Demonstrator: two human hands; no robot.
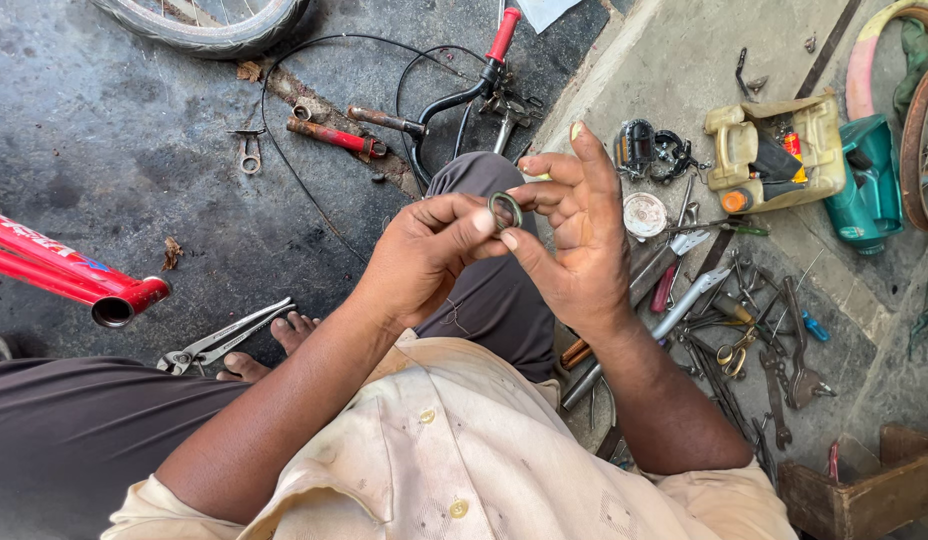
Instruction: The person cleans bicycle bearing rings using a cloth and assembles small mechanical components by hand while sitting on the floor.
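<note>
A small dark metal ring (505,211) is pinched between the fingertips of both hands above my raised knee. My left hand (419,258) grips its left side with thumb and fingers curled. My right hand (574,225) holds its right edge with thumb and middle finger, the index finger raised. Both hands are smeared with grease. I sit on the ground in grey trousers and a stained cream shirt.
A red bicycle frame tube (79,280) lies at left, pliers (224,338) near my bare foot. A handlebar with red grip (481,75) and cable lie ahead beside a tyre (209,25). Many hand tools (729,330) are scattered at right, with a cut yellow container (774,150) and wooden box (864,490).
</note>
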